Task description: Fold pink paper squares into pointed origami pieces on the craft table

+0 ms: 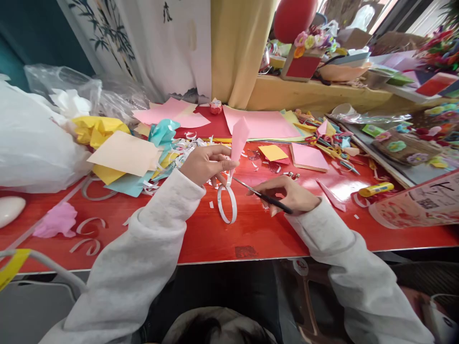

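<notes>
Left grip (206, 166) pinches the narrow foot of a folded pink paper (239, 138) between thumb and fingers; right grip (289, 195) is wrapped round the black-handled scissors (269, 198). Landmark for these notes: the white paper ring (234, 208), hanging just below the left fingers, in front of the red desk (215, 246). Folded paper stands directly above the ring, close to upright. Scissors are held to the ring's right, tips up toward its top (touching or just beside, cannot tell).

Progress, judged from how things lie: folding looks done, the strip is already curved into a loop, and both pieces meet at the left fingers. Their join is hidden there (glued, tucked or merely pinched). Trimming seems unfinished, to go by the blades' closeness; no cut is plainly visible.

Folded paper: pale pink, pointed at the top, broad below that, tapering to a slim stem, creases faint. Ring: thin flat band, slightly oval in view, faint marks on its inner face. Curled paper strips (93, 226) lie well left of the ring; a stack of pink squares (309, 156) sits up and right of it.
</notes>
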Motion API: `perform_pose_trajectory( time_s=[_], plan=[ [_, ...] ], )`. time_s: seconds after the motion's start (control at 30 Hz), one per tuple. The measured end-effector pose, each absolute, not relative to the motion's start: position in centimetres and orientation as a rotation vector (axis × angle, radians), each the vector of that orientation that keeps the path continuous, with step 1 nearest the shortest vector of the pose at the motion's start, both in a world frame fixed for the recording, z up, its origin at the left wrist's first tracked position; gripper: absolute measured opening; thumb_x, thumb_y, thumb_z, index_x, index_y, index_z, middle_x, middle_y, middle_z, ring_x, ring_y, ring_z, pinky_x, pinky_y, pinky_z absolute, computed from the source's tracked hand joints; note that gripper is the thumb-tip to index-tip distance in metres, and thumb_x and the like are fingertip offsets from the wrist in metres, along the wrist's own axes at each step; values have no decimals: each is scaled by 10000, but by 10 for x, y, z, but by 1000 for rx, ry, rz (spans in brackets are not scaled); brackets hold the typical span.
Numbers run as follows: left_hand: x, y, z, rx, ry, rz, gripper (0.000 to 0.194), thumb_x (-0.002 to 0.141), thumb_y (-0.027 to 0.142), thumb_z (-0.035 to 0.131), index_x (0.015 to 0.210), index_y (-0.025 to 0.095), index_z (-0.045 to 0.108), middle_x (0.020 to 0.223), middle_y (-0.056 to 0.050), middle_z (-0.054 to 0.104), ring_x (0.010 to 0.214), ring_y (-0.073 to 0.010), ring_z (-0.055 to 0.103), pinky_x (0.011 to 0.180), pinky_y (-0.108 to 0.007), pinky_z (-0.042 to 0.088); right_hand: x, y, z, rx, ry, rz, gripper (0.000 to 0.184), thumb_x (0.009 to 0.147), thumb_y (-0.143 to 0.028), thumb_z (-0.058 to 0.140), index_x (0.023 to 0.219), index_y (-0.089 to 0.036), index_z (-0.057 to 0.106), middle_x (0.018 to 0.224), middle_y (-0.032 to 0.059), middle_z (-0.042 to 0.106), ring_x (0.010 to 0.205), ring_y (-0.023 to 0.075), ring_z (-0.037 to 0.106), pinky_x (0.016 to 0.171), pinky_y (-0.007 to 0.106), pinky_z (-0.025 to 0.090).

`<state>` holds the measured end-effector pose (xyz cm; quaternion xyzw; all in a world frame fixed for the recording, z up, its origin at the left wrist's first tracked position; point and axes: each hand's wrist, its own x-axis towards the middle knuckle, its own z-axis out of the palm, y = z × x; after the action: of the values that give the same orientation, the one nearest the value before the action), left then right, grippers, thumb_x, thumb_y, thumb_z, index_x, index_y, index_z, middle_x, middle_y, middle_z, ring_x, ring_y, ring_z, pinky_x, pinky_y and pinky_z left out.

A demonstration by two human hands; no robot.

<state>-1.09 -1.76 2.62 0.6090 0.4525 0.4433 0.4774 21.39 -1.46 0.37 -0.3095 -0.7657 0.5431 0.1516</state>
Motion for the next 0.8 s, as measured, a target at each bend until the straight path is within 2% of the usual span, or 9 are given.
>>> perform_pose_trajectory(
  time_s=[0.13, 0.3, 0.57, 0.8],
  plan=[
    [-9, -20, 27, 1474, 1084, 1079, 183, 584, 253, 690, 736, 166, 640, 694, -32, 621, 383, -108, 547, 266, -180, 348, 215, -16, 6, -914, -2209, 1531, 531, 500, -370, 727, 962, -125, 630, 557, -7, 526, 475, 67, 437, 424, 202, 351],
    [-8, -20, 28, 1470, 1045, 1041, 142, 566, 213, 689, 699, 176, 657, 681, -30, 627, 396, -107, 548, 278, -166, 348, 215, -19, 8, -884, -2251, 1498, 507, 504, -363, 726, 948, -135, 642, 553, -8, 529, 477, 69, 435, 433, 206, 359],
    [-7, -21, 26, 1468, 1008, 964, 162, 592, 210, 673, 752, 188, 662, 689, -32, 632, 368, -103, 533, 274, -179, 359, 211, -22, 8, -903, -2252, 1479, 500, 480, -375, 730, 909, -129, 654, 569, 1, 536, 485, 78, 435, 433, 214, 360],
    [-8, -21, 26, 1438, 1009, 957, 202, 578, 185, 683, 779, 187, 669, 679, -38, 630, 501, -172, 606, 383, -245, 462, 216, -17, 7, -853, -2283, 1543, 535, 483, -413, 722, 932, -133, 642, 567, -2, 532, 495, 80, 436, 442, 211, 351]
  ],
)
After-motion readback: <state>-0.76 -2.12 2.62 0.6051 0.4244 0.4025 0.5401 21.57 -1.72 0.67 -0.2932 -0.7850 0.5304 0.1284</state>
